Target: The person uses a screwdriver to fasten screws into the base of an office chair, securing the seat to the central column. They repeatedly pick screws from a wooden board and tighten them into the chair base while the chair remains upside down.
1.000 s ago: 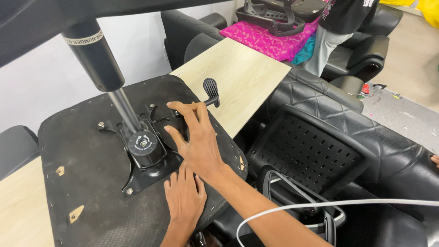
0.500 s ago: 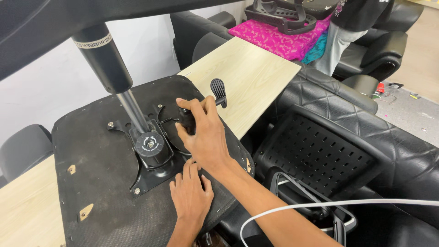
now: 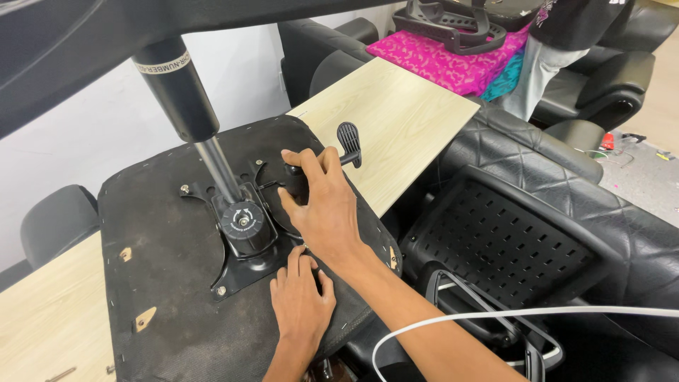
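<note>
- Right hand (image 3: 327, 209): fingers (image 3: 300, 159) spread open and laid flat on the black metal mechanism plate (image 3: 244, 240), fingertips at its far edge beside the lever paddle (image 3: 349, 143); nothing gripped.
- Left hand (image 3: 300, 301): fingers (image 3: 297, 260) extended, loosely together, tips touching the near edge of the mechanism plate; nothing gripped.
- Mechanism plate: bolted at the centre of the upturned seat base (image 3: 177, 318), which is covered in black fabric.
- Gas-lift column (image 3: 185, 99): rises from the mechanism plate, tilted toward the upper left.
- Seat base: rests on the pale wooden tabletop (image 3: 403, 113).
- Right of the mechanism plate: a quilted black chair back (image 3: 566, 212) and a white cable (image 3: 495, 318).
</note>
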